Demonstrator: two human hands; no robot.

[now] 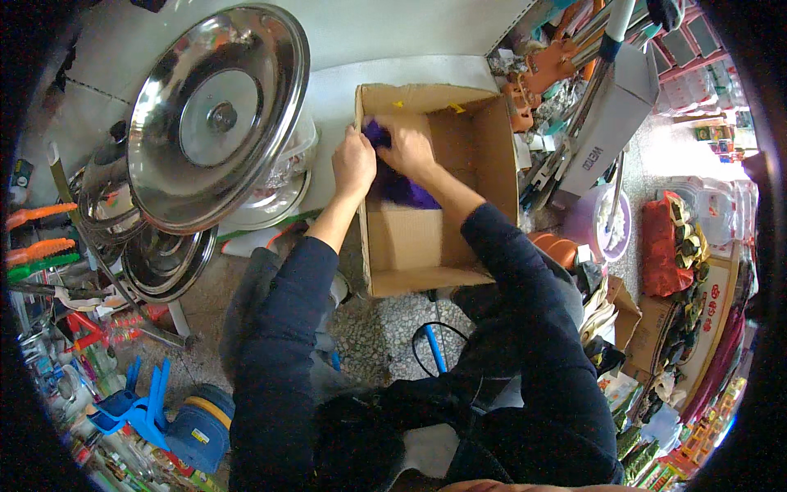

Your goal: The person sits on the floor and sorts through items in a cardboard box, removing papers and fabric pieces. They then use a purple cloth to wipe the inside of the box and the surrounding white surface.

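Note:
An open cardboard box [406, 246] stands before me, tipped so that I look into it. My left hand [355, 160] grips the upper part of its left wall from outside, with the thumb near the rim. Inside the box my right hand [411, 149] holds a dark purple cloth [406, 187], pressed near the left wall and blurred by motion. Part of the cloth hangs below the right hand onto the cardboard. Two small yellow bits [455, 108] show on the box's far inner wall. Beyond the purple cloth I make out nothing else in the box.
Left of the box, a large stainless steel basin or lid [166, 154] leans, with steel lids [169, 264] below it. A blue plastic stool [203, 430] stands lower left. To the right are a long white carton [605, 132], a purple bucket [599, 215] and a red bag [664, 246].

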